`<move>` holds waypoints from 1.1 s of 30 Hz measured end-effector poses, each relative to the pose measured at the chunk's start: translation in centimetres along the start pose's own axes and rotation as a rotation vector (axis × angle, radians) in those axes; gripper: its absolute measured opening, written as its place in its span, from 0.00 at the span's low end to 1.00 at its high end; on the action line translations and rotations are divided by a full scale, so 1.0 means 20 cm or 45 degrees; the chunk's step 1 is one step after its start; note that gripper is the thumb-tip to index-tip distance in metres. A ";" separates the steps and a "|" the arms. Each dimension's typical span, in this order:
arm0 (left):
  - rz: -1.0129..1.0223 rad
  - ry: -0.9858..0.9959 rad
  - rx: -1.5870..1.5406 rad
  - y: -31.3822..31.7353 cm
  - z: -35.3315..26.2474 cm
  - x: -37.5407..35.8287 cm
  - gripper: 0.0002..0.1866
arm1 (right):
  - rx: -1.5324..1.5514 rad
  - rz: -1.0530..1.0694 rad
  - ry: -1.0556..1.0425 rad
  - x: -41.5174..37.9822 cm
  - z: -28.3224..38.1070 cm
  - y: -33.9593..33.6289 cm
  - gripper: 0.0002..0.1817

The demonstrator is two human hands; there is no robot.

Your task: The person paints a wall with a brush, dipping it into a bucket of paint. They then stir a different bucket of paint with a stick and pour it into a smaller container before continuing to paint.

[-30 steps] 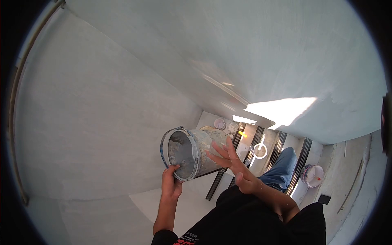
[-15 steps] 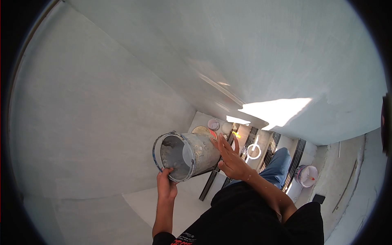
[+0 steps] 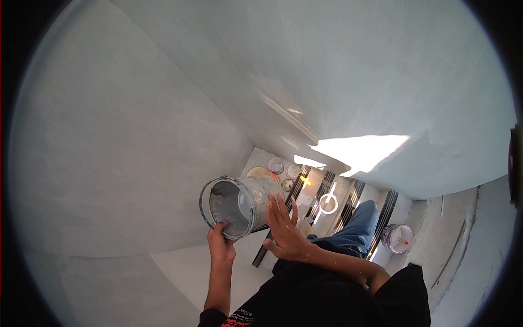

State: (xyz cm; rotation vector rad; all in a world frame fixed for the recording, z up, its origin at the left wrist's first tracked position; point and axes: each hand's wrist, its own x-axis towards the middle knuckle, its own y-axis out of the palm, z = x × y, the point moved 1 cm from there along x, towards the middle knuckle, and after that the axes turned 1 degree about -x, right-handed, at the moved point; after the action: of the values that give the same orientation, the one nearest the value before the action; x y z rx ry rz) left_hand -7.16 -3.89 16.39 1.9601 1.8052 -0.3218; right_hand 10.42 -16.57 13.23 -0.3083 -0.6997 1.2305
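A grey, paint-spattered bucket (image 3: 261,203) is held tilted on its side in front of me, its mouth facing left. Grey residue coats the inside. My left hand (image 3: 220,248) grips the lower rim, thumb inside the mouth and fingers hidden beneath. The wire handle (image 3: 202,205) hangs around the rim on the left. My right hand (image 3: 287,237) lies flat near the base end, fingers stretched and slightly apart, fingertips at the bucket's side. Small pale specks dot the right hand and forearm.
Striped stairs (image 3: 357,191) descend below me. Small tubs (image 3: 276,165) stand in the corner, near a yellow object (image 3: 305,180) and a white ring-shaped thing (image 3: 328,204). Another bucket (image 3: 388,238), with a red-tipped tool inside, stands right. Grey walls (image 3: 136,136) enclose the stairwell.
My right hand has slid down and left along the bucket, its fingers now pointing more upward. The bucket has shifted slightly left in view, with my left hand still on its rim.
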 end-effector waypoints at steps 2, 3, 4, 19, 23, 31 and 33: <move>-0.008 -0.010 -0.023 -0.02 0.03 0.03 0.16 | 0.025 0.017 -0.059 -0.06 0.03 -0.01 0.47; -0.013 -0.022 -0.034 -0.02 0.04 0.03 0.16 | 0.042 0.039 -0.099 -0.09 0.03 -0.02 0.47; -0.013 -0.031 -0.047 -0.01 0.05 0.04 0.16 | 0.054 0.058 -0.142 -0.12 0.02 -0.04 0.46; 0.008 -0.017 -0.034 -0.02 0.20 0.21 0.09 | 1.304 -0.364 0.381 -0.09 -0.13 -0.06 0.44; 0.030 -0.023 0.191 -0.11 0.40 0.38 0.04 | 2.277 -0.610 0.706 -0.24 -0.17 -0.17 0.43; 0.126 -0.220 0.280 -0.01 1.42 0.57 0.12 | 1.708 -0.992 0.911 -0.83 -0.40 -0.20 0.41; 0.210 -0.243 0.411 0.02 1.78 0.58 0.12 | 1.463 -1.219 1.033 -1.10 -0.52 -0.21 0.39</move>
State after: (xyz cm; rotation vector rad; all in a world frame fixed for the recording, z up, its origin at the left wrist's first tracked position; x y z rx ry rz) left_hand -0.66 -10.61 -19.99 2.1916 1.5343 -0.7576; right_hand 16.56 -36.91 0.72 0.4540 0.5831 0.3416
